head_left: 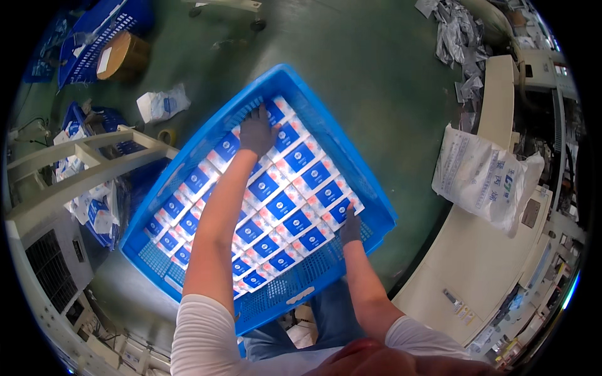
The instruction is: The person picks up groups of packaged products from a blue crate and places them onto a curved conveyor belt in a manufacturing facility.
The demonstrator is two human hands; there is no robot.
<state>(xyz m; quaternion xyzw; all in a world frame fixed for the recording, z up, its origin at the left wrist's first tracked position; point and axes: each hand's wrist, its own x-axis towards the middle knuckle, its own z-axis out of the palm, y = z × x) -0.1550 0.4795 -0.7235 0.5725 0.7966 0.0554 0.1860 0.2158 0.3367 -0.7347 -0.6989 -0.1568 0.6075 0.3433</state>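
While left hand [257,133] presses flat, fingers spread, on blue-and-white packets [282,207] filling blue crate [376,200], nothing is gripped. Right hand [350,229] rests on the near-corner packet; grip unclear.

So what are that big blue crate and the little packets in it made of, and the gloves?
The blue crate looks like rigid moulded plastic: its walls and floor are a perforated grid with a cut-out handle slot. The packets seem to be glossy plastic film or coated paper, since they catch the light; which one is unclear. The gloves on the left hand and right hand look like matte grey knit fabric, possibly coated.
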